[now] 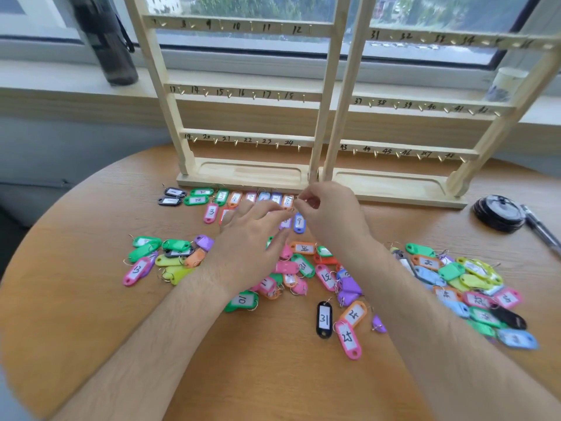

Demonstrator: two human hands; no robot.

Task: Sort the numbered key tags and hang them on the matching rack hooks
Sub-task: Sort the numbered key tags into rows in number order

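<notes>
Two wooden racks stand at the back of the round table, the left rack [243, 174] with hooks numbered up to 24, the right rack [391, 183] with hooks from 31 to 48. All the hooks in view are bare. A row of sorted tags [200, 196] lies before the left rack, numbered from 1 upward. My right hand [331, 217] pinches the ring of an orange tag [287, 202] at the row's right end. My left hand [255, 235] hovers just left of it, fingers stretched over the row. Loose coloured tags [303, 262] lie scattered behind my hands.
A dark bottle [109, 41] stands on the window sill at the left. A black round object [498, 212] and a pen [540, 227] lie at the table's right. More tags [479, 290] are heaped on the right, others [158, 256] on the left.
</notes>
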